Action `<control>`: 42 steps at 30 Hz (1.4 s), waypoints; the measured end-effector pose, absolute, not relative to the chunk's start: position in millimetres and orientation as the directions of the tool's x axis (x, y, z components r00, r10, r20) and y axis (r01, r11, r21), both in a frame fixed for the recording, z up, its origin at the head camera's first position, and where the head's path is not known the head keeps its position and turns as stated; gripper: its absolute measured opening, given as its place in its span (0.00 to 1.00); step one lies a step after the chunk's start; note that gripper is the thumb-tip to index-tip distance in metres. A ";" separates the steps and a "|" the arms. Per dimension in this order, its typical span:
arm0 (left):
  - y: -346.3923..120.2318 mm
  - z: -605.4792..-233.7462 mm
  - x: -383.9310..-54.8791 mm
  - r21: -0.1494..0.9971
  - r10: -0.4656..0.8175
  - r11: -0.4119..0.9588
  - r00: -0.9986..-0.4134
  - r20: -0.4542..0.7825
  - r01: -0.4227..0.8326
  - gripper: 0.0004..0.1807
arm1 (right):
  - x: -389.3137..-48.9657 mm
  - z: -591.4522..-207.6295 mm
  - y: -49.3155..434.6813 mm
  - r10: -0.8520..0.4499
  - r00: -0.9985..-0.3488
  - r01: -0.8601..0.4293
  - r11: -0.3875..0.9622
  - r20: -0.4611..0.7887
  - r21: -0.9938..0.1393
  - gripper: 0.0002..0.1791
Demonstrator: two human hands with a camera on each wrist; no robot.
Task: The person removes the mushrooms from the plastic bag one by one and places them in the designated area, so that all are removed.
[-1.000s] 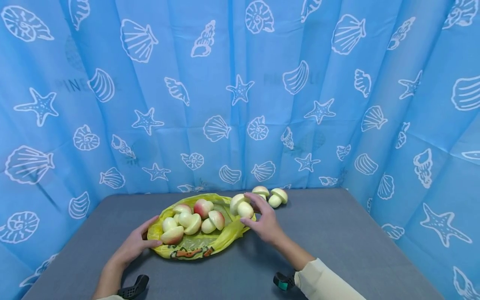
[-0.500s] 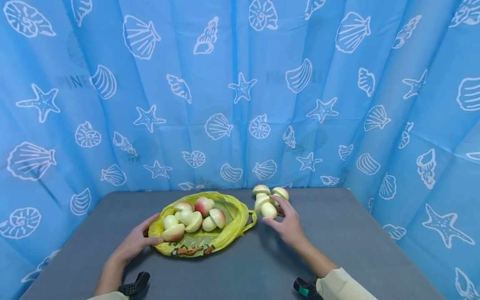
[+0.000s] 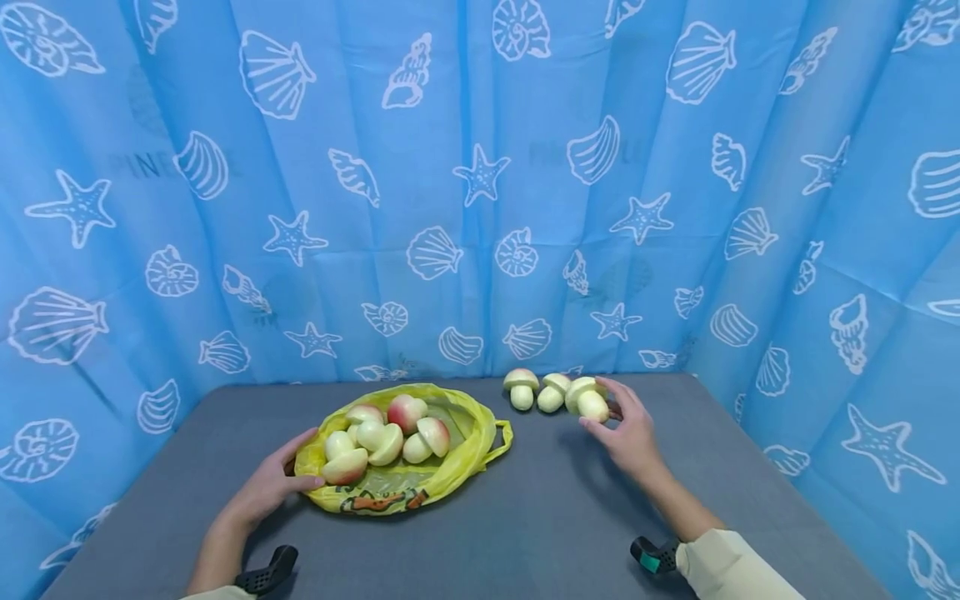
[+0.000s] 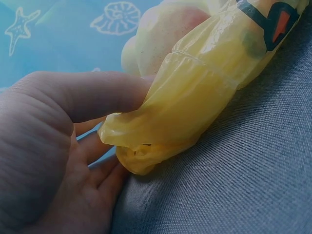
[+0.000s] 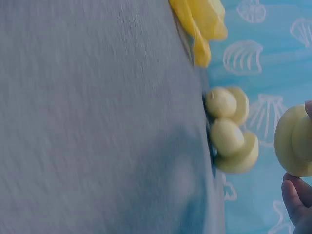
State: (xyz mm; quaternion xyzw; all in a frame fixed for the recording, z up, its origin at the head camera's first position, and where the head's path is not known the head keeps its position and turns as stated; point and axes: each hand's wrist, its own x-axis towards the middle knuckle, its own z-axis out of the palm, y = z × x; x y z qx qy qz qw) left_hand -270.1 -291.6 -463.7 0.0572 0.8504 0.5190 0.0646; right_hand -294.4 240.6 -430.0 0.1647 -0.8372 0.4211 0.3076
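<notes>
My right hand (image 3: 632,433) holds a toy mushroom (image 3: 592,406) between thumb and fingers, at the right end of a row near the table's back edge. In the right wrist view this mushroom (image 5: 291,141) is cut off by the frame. Two more mushrooms, one whitish with a pink-tinged cap (image 3: 521,389) and one beside it (image 3: 552,393), rest to its left. A yellow plastic bag (image 3: 467,467) lies with its mouth spread, several mushrooms (image 3: 426,442) inside. My left hand (image 3: 272,483) pinches the bag's left rim, the thumb (image 4: 107,95) against the plastic and the fingers partly hidden behind.
A grey cloth-covered table (image 3: 517,533) spreads under everything. Behind and along the sides hangs a blue curtain (image 3: 480,283) with white shell prints. A loop handle (image 3: 501,440) of the bag sticks out to the right.
My right hand has carried the mushroom from above the bag's right rim rightward, past the two others, to the end of their row. The left hand stays on the bag.
</notes>
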 end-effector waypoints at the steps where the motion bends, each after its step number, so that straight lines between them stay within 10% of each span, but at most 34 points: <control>1: -291.8 -463.4 -270.0 0.889 0.163 0.457 -0.985 -0.050 0.031 0.49 | -295.4 -429.9 243.6 -0.009 -0.758 -0.525 0.602 0.653 -0.602 0.36; 42: -291.8 -463.4 -271.9 0.900 0.153 0.435 -0.987 -0.051 0.021 0.51 | -351.2 -450.3 263.8 0.068 -0.934 -0.139 0.834 0.351 -0.533 0.37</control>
